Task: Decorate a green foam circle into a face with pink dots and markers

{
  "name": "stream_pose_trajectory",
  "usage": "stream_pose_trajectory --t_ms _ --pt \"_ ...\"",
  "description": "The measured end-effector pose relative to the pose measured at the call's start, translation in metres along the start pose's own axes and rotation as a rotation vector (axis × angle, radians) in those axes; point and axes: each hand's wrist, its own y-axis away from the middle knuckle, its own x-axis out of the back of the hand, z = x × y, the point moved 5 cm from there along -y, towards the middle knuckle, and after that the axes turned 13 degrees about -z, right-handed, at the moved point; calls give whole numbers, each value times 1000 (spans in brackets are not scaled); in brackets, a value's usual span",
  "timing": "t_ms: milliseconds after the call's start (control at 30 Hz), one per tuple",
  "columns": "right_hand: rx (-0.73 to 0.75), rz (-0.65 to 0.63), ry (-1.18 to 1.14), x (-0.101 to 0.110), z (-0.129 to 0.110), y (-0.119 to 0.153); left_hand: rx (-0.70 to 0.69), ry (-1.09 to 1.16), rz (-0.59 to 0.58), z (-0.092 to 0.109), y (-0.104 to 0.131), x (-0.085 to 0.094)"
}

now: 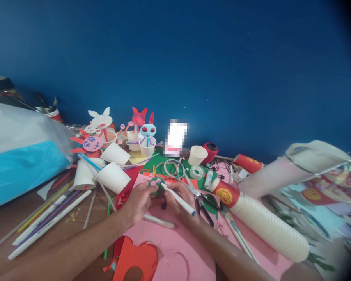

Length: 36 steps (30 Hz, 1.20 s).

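Note:
My left hand (140, 200) pinches the edge of a small green paper piece (153, 182) with pink spots on it. Between the fingers of my right hand (178, 199) is a white marker (179, 202) with a blue end; its tip is at the right edge of the green piece. Both hands are over pink paper (190, 246). Another white marker (159, 221) lies on that paper just below them. Scissors (203, 197) with black handles lie right of my right hand.
Paper-cup figures (148, 146) stand at the back left, near tipped white cups (112, 177). Markers and sticks (49, 226) lie at left. A long cup stack (269, 222) lies at right. Red cut paper (137, 257) is in front.

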Motion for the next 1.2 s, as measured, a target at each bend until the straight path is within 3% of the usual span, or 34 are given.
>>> stream_pose_trajectory --t_ms 233,600,967,1200 --pt "27 -47 5 0 -3 1 -3 10 0 0 0 -2" --pt "94 -41 9 2 -8 0 -5 14 -19 0 0 -3" --pt "40 -20 48 1 -9 -2 12 16 -14 2 3 -6" --pt "103 -4 99 2 -14 -3 14 26 -8 1 2 -6"
